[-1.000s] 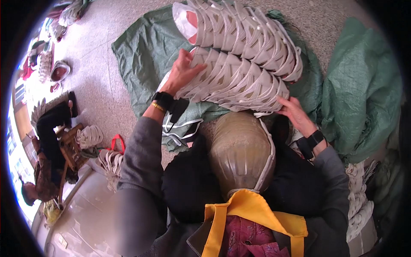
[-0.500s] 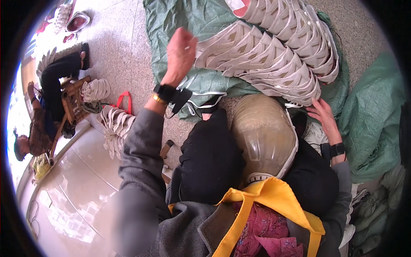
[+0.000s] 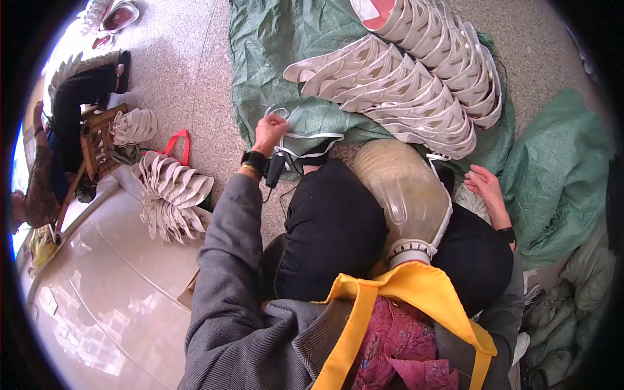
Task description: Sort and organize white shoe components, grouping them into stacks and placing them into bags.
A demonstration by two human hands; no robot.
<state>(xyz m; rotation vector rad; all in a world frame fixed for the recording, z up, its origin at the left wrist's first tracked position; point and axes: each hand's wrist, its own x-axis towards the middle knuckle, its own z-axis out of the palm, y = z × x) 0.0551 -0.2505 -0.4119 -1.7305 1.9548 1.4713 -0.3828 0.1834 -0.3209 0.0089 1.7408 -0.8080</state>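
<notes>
While the left hand [image 3: 269,134] hovers at the near edge of a green woven sack [image 3: 273,58], its fingers are bent close together beside a thin pale loop of cord [image 3: 278,109]; whether they grip it, I cannot tell. Just right of a clear plastic jug [image 3: 400,172], the right hand [image 3: 489,190] is loosely spread, with nothing visible in its grasp.

Two long rows of nested, off-white strap-woven shoe uppers lie on the sack at the far side: the nearer row [image 3: 396,94] slants down toward the right hand, and the farther row [image 3: 448,52] lies alongside it. The jug rests between the black-trousered knees [image 3: 331,227], its neck toward a yellow apron [image 3: 416,286].

At right, another green sack [image 3: 552,175] lies bunched beside the right hand. Well to the left are a fanned stack of pale uppers [image 3: 174,192], a red strap [image 3: 185,144] and another person's black-clad leg [image 3: 75,104] by a bamboo chair [image 3: 107,136].
</notes>
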